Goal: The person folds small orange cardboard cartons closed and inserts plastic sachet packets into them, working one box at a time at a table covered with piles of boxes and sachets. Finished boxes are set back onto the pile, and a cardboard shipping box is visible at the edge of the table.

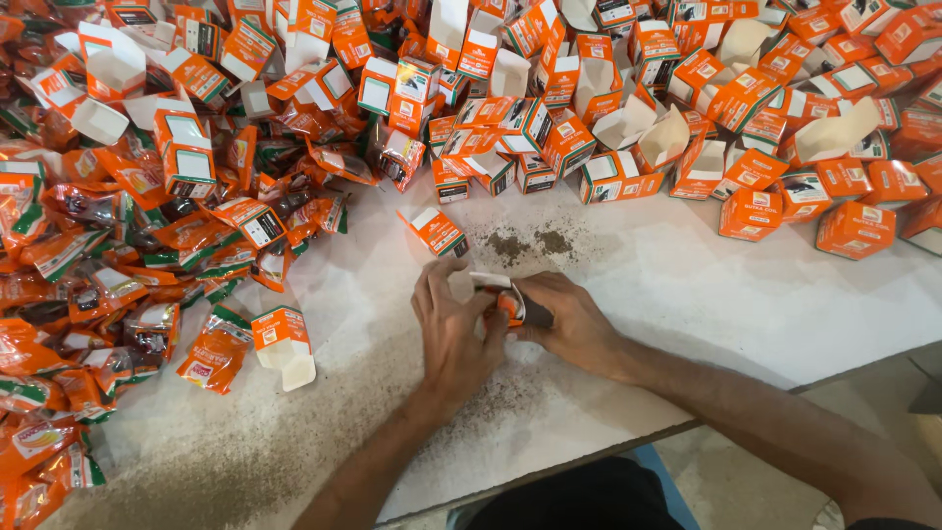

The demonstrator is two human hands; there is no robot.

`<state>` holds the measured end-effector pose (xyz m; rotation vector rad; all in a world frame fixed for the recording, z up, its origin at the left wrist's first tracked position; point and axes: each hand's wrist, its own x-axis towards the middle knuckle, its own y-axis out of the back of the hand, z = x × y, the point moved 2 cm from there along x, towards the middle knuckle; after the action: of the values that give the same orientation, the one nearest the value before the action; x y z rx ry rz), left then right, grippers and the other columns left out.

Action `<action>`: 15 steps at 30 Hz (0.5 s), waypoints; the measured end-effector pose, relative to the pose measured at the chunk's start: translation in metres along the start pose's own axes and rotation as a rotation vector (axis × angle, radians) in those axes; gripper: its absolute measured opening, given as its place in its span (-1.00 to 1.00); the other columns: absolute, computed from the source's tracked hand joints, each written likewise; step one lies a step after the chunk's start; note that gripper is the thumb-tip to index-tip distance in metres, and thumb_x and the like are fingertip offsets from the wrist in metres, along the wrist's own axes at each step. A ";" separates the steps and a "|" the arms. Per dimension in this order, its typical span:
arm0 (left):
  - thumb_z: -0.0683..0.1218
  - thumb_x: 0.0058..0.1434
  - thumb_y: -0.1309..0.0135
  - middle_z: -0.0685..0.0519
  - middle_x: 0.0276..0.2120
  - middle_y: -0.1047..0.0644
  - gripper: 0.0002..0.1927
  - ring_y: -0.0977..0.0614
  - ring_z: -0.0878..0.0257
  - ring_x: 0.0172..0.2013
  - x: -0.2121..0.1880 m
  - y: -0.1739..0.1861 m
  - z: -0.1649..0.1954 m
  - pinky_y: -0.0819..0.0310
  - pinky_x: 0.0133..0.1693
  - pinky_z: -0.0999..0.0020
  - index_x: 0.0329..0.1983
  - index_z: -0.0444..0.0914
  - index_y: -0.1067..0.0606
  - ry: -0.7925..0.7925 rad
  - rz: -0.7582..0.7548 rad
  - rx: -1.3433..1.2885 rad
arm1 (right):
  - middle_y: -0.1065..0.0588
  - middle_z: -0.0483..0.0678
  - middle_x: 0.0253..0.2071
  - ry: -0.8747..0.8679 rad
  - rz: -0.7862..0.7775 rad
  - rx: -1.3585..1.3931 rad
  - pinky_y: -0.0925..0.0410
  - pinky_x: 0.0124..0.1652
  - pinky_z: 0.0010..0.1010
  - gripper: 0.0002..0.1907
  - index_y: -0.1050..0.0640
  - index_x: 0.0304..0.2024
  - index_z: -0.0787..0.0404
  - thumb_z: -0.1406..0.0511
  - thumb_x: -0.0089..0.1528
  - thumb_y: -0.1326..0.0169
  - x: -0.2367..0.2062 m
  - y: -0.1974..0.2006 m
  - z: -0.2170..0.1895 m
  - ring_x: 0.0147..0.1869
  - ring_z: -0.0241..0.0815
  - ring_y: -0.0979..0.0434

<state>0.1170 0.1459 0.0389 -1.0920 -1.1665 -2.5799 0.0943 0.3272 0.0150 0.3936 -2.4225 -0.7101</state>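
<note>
Both my hands meet over the white table (687, 285), near its front edge. My left hand (449, 329) and my right hand (574, 324) together grip one small orange and white carton (502, 297), with a dark pouch partly showing at its open end. The fingers cover most of the carton. Another small orange carton (434, 231) lies just beyond my hands, and an open one (285, 344) lies to the left.
Orange foil pouches (108, 255) are heaped along the left side. A large pile of open orange cartons (628, 108) fills the far side and right. Dark spilled powder (530, 243) dots the table. The table's edge runs diagonally at the lower right.
</note>
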 end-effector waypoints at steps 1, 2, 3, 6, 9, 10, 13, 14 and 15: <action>-0.21 0.04 -0.26 -0.11 -0.03 -0.46 -0.74 -0.37 -0.17 0.20 0.002 -0.004 -0.003 -0.28 0.19 -0.08 -0.19 -0.26 -0.54 0.078 -0.014 -0.037 | -0.56 0.10 0.03 -0.007 -0.007 0.010 -0.38 0.08 -0.13 -0.30 -0.51 0.14 0.25 0.24 -0.04 -0.40 0.001 0.001 -0.001 0.14 0.15 -0.51; -0.21 0.04 -0.27 -0.03 -0.11 -0.50 -0.76 -0.42 -0.13 0.18 0.004 -0.007 -0.007 -0.34 0.16 -0.03 -0.20 -0.28 -0.54 0.154 -0.030 -0.076 | -0.57 0.09 0.01 -0.010 -0.023 0.000 -0.38 0.08 -0.13 -0.31 -0.51 0.14 0.24 0.23 -0.03 -0.41 0.002 0.002 -0.001 0.13 0.15 -0.52; -0.22 0.05 -0.25 -0.06 -0.05 -0.45 -0.61 -0.45 -0.05 0.02 0.005 -0.010 -0.014 -0.40 0.02 0.06 -0.05 -0.30 -0.43 0.310 -0.037 -0.210 | -0.57 0.08 0.00 -0.019 -0.039 -0.008 -0.39 0.08 -0.12 -0.31 -0.51 0.14 0.23 0.23 -0.02 -0.41 0.003 0.002 -0.002 0.12 0.15 -0.52; -0.24 0.10 -0.16 -0.07 -0.06 -0.44 -0.47 -0.55 0.18 -0.31 0.006 -0.021 -0.030 -0.51 -0.29 0.30 0.14 -0.36 -0.31 0.655 -0.113 -0.578 | -0.55 0.10 0.02 -0.035 -0.027 -0.006 -0.39 0.07 -0.11 -0.26 -0.45 0.20 0.25 0.22 0.01 -0.41 0.002 0.002 -0.004 0.13 0.17 -0.51; -0.25 0.16 -0.07 0.03 -0.31 -0.59 -0.76 -0.60 0.36 -0.34 0.007 -0.032 -0.037 -0.54 -0.30 0.42 -0.09 -0.38 -0.50 0.708 -0.200 -0.794 | -0.53 0.10 0.09 -0.115 0.012 0.124 -0.39 0.08 -0.12 -0.22 -0.33 0.24 0.27 0.20 0.06 -0.38 -0.002 -0.001 -0.004 0.19 0.15 -0.51; -0.25 0.17 -0.06 0.05 -0.32 -0.59 -0.77 -0.60 0.37 -0.34 0.007 -0.035 -0.038 -0.54 -0.30 0.42 -0.10 -0.39 -0.50 0.703 -0.194 -0.799 | -0.52 0.09 0.12 -0.151 0.029 0.184 -0.39 0.09 -0.12 -0.22 -0.28 0.24 0.27 0.20 0.08 -0.37 -0.002 -0.001 -0.004 0.22 0.14 -0.51; -0.25 0.17 -0.02 0.04 -0.35 -0.58 -0.79 -0.61 0.37 -0.36 0.005 -0.038 -0.041 -0.53 -0.32 0.42 -0.12 -0.40 -0.48 0.674 -0.239 -0.793 | -0.55 0.10 0.08 -0.057 -0.020 0.022 -0.43 0.02 -0.12 -0.32 -0.44 0.24 0.20 0.26 0.08 -0.35 -0.003 -0.002 -0.008 0.13 0.14 -0.56; -0.25 0.17 -0.01 0.02 -0.35 -0.57 -0.79 -0.61 0.36 -0.36 0.005 -0.036 -0.043 -0.52 -0.33 0.42 -0.12 -0.40 -0.47 0.661 -0.262 -0.784 | -0.55 0.10 0.09 -0.013 -0.017 -0.026 -0.43 0.02 -0.12 -0.33 -0.45 0.23 0.20 0.29 0.07 -0.33 -0.003 -0.001 -0.010 0.13 0.14 -0.55; -0.25 0.17 -0.05 0.02 -0.35 -0.54 -0.78 -0.55 0.36 -0.37 0.004 -0.034 -0.045 -0.47 -0.34 0.43 -0.11 -0.39 -0.47 0.644 -0.310 -0.766 | -0.54 0.11 0.09 0.033 -0.015 -0.073 -0.43 0.03 -0.12 -0.33 -0.46 0.23 0.21 0.32 0.07 -0.31 -0.003 -0.001 -0.012 0.13 0.15 -0.54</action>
<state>0.0762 0.1394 0.0004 -0.0423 -0.1963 -3.3209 0.1037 0.3225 0.0213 0.3917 -2.3581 -0.7898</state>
